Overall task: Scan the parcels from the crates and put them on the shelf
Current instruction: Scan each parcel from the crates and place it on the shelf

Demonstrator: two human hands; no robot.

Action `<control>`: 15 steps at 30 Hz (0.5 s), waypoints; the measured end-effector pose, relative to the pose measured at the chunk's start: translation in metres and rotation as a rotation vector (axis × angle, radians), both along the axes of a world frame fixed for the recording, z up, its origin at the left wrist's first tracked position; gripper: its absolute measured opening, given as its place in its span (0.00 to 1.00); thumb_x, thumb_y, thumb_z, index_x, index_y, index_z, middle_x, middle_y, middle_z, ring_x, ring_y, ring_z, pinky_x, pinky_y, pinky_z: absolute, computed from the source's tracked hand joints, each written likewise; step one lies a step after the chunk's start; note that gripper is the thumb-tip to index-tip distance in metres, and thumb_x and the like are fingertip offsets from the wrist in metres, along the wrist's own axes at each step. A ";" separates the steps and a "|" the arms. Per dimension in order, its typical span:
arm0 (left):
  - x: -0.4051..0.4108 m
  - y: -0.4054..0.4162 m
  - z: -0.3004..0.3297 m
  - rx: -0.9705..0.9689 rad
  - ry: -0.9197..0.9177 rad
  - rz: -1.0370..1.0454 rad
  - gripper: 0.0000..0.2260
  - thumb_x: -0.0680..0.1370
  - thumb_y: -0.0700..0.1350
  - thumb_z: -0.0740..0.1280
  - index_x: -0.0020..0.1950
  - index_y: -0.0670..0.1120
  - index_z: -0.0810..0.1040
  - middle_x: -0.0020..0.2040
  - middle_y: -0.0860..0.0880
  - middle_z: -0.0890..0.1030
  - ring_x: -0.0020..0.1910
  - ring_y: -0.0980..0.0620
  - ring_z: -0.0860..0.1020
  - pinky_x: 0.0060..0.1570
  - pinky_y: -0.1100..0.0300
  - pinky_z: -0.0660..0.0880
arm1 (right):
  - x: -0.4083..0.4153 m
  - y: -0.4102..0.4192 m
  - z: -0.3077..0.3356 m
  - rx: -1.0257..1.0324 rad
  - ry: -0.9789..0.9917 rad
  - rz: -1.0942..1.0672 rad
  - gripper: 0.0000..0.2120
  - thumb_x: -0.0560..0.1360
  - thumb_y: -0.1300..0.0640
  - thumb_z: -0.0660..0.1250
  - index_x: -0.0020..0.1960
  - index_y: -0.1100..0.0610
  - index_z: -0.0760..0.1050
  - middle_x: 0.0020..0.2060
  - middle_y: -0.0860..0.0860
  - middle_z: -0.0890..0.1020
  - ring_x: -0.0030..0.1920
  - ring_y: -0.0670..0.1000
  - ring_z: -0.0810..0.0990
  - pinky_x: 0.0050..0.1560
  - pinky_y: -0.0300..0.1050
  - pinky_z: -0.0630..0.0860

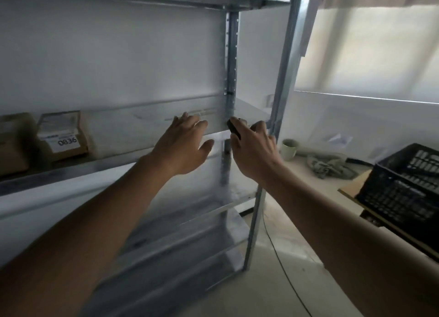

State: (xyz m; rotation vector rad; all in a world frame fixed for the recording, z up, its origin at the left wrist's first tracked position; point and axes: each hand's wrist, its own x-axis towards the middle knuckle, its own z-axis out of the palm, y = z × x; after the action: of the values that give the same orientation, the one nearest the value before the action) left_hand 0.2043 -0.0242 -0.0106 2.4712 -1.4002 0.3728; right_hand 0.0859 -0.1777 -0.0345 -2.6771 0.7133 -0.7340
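A metal shelf unit [133, 161] fills the left and middle. On its middle shelf stand a brown parcel labelled 0836 [63, 136], another brown parcel [13, 143] at the far left, and a large pale parcel [142, 126] leaning against the back. My left hand [184, 145] reaches in with straight fingers that touch the right end of the pale parcel. Beside the shelf's front post, my right hand [254, 150] grips a small black scanner [234, 129]. A black crate [401, 191] sits at the right edge; its contents are hidden.
A pale mug [289, 148] and a crumpled grey cloth [329, 166] lie on the low ledge right of the shelf. The crate rests on a brown board [351, 188]. A thin cable [282, 264] runs across the floor. The lower shelves [180, 224] look bare.
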 end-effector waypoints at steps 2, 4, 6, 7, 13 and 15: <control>-0.032 -0.028 -0.003 -0.018 0.013 -0.023 0.24 0.86 0.52 0.62 0.79 0.40 0.70 0.78 0.40 0.71 0.78 0.40 0.66 0.79 0.44 0.61 | -0.034 -0.027 -0.004 -0.005 0.016 -0.020 0.23 0.88 0.44 0.55 0.82 0.35 0.58 0.70 0.60 0.69 0.62 0.68 0.77 0.59 0.61 0.75; -0.064 -0.058 -0.010 -0.021 0.022 -0.046 0.25 0.86 0.53 0.62 0.80 0.41 0.68 0.79 0.41 0.70 0.78 0.40 0.66 0.79 0.44 0.60 | -0.069 -0.052 -0.009 0.010 0.016 -0.045 0.22 0.88 0.44 0.55 0.81 0.35 0.59 0.68 0.61 0.70 0.61 0.69 0.76 0.56 0.59 0.73; -0.094 -0.090 -0.018 -0.009 0.008 -0.070 0.26 0.87 0.54 0.62 0.81 0.42 0.67 0.80 0.42 0.70 0.79 0.40 0.66 0.79 0.44 0.61 | -0.103 -0.078 -0.014 0.010 0.015 -0.075 0.23 0.88 0.44 0.55 0.81 0.36 0.59 0.67 0.61 0.71 0.60 0.69 0.75 0.52 0.58 0.70; -0.108 -0.106 -0.021 0.001 0.001 -0.081 0.26 0.87 0.55 0.61 0.81 0.43 0.67 0.80 0.42 0.69 0.80 0.40 0.65 0.79 0.44 0.61 | -0.119 -0.091 -0.017 0.006 0.019 -0.091 0.23 0.88 0.44 0.55 0.81 0.36 0.59 0.67 0.61 0.71 0.60 0.69 0.75 0.52 0.57 0.70; -0.175 -0.212 -0.032 0.061 0.002 -0.218 0.27 0.87 0.58 0.59 0.83 0.46 0.66 0.82 0.44 0.68 0.81 0.42 0.64 0.80 0.42 0.62 | -0.207 -0.171 -0.029 0.037 0.048 -0.236 0.24 0.88 0.44 0.56 0.83 0.38 0.60 0.70 0.59 0.71 0.60 0.66 0.76 0.59 0.59 0.75; -0.193 -0.250 -0.034 0.071 0.008 -0.269 0.27 0.87 0.58 0.58 0.83 0.47 0.65 0.82 0.44 0.68 0.81 0.42 0.64 0.79 0.43 0.63 | -0.231 -0.200 -0.030 0.049 0.049 -0.294 0.24 0.87 0.44 0.56 0.82 0.38 0.60 0.70 0.59 0.71 0.61 0.67 0.76 0.60 0.61 0.75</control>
State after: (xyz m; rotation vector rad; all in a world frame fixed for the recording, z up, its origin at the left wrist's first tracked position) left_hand 0.0117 -0.2740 -0.0441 2.2917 -1.7415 0.2582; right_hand -0.1453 -0.3772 -0.0647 -2.5824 1.1390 -0.7100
